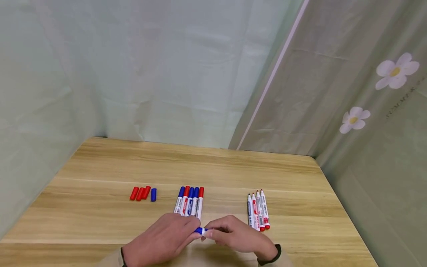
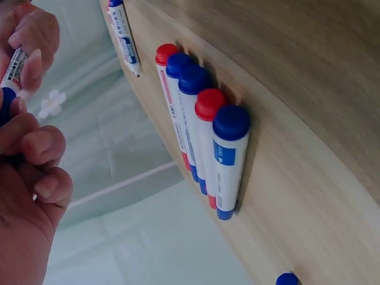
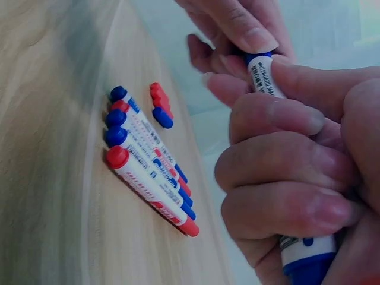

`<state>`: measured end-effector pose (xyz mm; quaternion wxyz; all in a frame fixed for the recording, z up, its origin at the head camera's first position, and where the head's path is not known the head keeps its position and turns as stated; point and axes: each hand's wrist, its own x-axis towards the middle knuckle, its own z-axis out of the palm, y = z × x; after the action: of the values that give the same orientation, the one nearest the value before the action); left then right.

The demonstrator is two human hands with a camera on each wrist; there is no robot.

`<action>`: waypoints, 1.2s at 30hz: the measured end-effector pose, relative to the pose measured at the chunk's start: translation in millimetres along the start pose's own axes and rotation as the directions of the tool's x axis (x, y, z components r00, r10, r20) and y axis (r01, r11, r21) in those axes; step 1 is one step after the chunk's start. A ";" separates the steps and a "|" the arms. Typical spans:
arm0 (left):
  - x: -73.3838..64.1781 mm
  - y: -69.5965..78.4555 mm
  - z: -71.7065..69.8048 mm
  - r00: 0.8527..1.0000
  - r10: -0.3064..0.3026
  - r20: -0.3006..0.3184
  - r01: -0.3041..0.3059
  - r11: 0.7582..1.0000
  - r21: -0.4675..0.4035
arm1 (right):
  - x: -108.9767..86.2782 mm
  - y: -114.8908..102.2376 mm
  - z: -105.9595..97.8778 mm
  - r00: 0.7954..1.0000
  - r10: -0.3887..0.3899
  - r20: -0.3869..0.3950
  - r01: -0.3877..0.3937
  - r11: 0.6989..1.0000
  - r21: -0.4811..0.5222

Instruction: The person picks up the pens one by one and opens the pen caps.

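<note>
Head view: pale curtains (image 1: 173, 74) border the wooden table (image 1: 227, 168), whose far edge lies well beyond every marker. The left hand (image 1: 165, 235) pinches the blue end of a marker (image 1: 201, 231); the right hand (image 1: 235, 234) grips its barrel, between the hands. Five capped markers (image 1: 190, 202) lie just beyond the left hand, four uncapped markers (image 1: 260, 211) near the right. Wood shows between these groups and four loose caps (image 1: 140, 194), leftmost.

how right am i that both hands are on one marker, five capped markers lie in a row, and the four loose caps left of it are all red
No: the loose caps are not all red. The head view shows three red and one blue cap, left of the row of five capped markers. The left hand and right hand are both on one marker.
</note>
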<state>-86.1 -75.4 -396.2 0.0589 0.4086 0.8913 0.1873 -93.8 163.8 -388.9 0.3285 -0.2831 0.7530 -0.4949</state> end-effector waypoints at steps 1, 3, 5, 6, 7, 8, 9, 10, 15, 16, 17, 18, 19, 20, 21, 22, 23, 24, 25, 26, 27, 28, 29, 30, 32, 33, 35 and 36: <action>-0.3 0.1 -0.5 1.000 0.001 0.004 -0.001 1.000 -0.017 | -0.1 0.4 0.3 1.000 -0.009 -0.004 0.009 1.000 -0.003; -1.0 0.3 -1.3 1.000 0.002 0.004 -0.001 0.999 -0.041 | -0.2 1.1 1.0 0.999 -0.033 -0.012 0.033 0.999 -0.013; -1.4 0.9 -2.4 1.000 -0.003 0.006 0.003 0.998 -0.060 | -0.4 1.5 1.5 0.998 -0.058 -0.026 0.057 0.998 -0.028; -1.4 1.1 -3.0 1.000 -0.005 0.010 0.006 0.998 -0.066 | -0.5 1.8 1.8 0.997 -0.072 -0.035 0.071 0.997 -0.040; -1.4 1.3 -3.6 1.000 -0.008 0.013 0.009 0.997 -0.071 | -0.5 1.9 2.1 0.995 -0.088 -0.044 0.086 0.995 -0.057; -1.3 1.4 -4.1 1.000 -0.013 0.018 0.014 0.997 -0.077 | -0.5 1.9 2.5 0.993 -0.106 -0.052 0.101 0.992 -0.080; -1.2 1.5 -4.6 1.000 -0.016 0.023 0.018 0.996 -0.083 | -0.4 1.9 2.8 0.990 -0.126 -0.061 0.119 0.987 -0.105; -0.9 1.5 -5.1 0.999 -0.020 0.030 0.023 0.996 -0.090 | -0.2 2.0 3.1 0.987 -0.144 -0.067 0.134 0.982 -0.132; -0.4 0.8 -6.4 0.998 -0.039 0.048 0.044 0.994 -0.105 | 0.9 2.1 3.9 0.973 -0.212 -0.089 0.185 0.951 -0.248; -0.2 0.7 -6.5 0.998 -0.042 0.051 0.047 0.993 -0.104 | 1.0 2.1 3.9 0.972 -0.217 -0.092 0.186 0.947 -0.263; -0.2 0.4 -6.6 0.998 -0.043 0.051 0.048 0.994 -0.102 | 1.1 2.0 3.9 0.971 -0.221 -0.093 0.188 0.942 -0.278; 0.0 0.2 -6.7 0.997 -0.044 0.056 0.049 0.994 -0.099 | 1.1 1.8 4.0 0.970 -0.222 -0.095 0.186 0.938 -0.292; 0.1 0.0 -6.8 0.997 -0.045 0.061 0.051 0.994 -0.098 | 1.2 1.8 4.2 0.970 -0.225 -0.096 0.186 0.933 -0.308; 0.2 -0.1 -6.9 0.997 -0.046 0.067 0.052 0.994 -0.094 | 1.1 1.8 4.3 0.968 -0.231 -0.097 0.188 0.926 -0.327; 0.3 -0.3 -7.0 0.996 -0.048 0.075 0.055 0.994 -0.090 | 1.1 1.8 4.5 0.967 -0.235 -0.097 0.189 0.918 -0.348; 0.2 -0.3 -7.0 0.995 -0.051 0.082 0.057 0.995 -0.083 | 1.0 1.7 4.6 0.966 -0.240 -0.097 0.189 0.910 -0.369; 0.1 -0.5 -7.1 0.994 -0.054 0.092 0.062 0.995 -0.079 | 0.8 1.5 4.9 0.963 -0.251 -0.096 0.193 0.896 -0.401; 0.2 -0.4 -7.1 0.993 -0.057 0.106 0.066 0.995 -0.079 | 0.6 1.2 5.1 0.961 -0.260 -0.097 0.195 0.880 -0.432; 0.2 -0.3 -7.0 0.991 -0.059 0.117 0.068 0.994 -0.081 | 0.3 0.6 5.3 0.958 -0.270 -0.097 0.196 0.864 -0.465; 0.2 -0.1 -6.8 0.990 -0.062 0.128 0.073 0.994 -0.085 | 0.1 0.0 5.4 0.956 -0.278 -0.097 0.196 0.847 -0.494; 0.0 -0.1 -6.4 0.989 -0.066 0.136 0.079 0.993 -0.092 | 0.1 -0.9 5.6 0.954 -0.284 -0.098 0.194 0.831 -0.521; -0.1 -0.1 -5.9 0.987 -0.069 0.142 0.084 0.991 -0.102 | 0.0 -2.0 5.9 0.952 -0.290 -0.100 0.191 0.815 -0.548; -0.3 -0.3 -5.4 0.986 -0.073 0.149 0.091 0.989 -0.119 | 0.1 -2.9 6.3 0.949 -0.297 -0.103 0.187 0.797 -0.574; -0.4 -0.8 -4.7 0.986 -0.074 0.149 0.094 0.987 -0.134 | 0.1 -3.8 6.5 0.950 -0.295 -0.105 0.179 0.786 -0.591; -1.2 -2.8 -3.1 0.988 -0.069 0.140 0.092 0.982 -0.166 | -0.2 -4.8 6.5 0.950 -0.292 -0.109 0.162 0.761 -0.628; -2.5 -4.8 -2.7 0.987 -0.076 0.138 0.102 0.977 -0.190 | -0.9 -4.8 5.8 0.946 -0.303 -0.116 0.156 0.739 -0.655; -7.4 -12.0 -3.4 0.988 -0.112 0.107 0.133 0.966 -0.223 | -5.1 -2.6 1.3 0.925 -0.336 -0.177 0.115 0.693 -0.712; -11.0 -16.5 -4.5 0.985 -0.151 0.083 0.166 0.958 -0.233 | -8.4 -0.9 -2.1 0.905 -0.366 -0.218 0.092 0.667 -0.739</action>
<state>-91.6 -94.8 -398.9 0.1510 0.3316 0.8898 0.2749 -90.2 171.0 -385.6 -0.0119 -0.3894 0.8881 -0.2438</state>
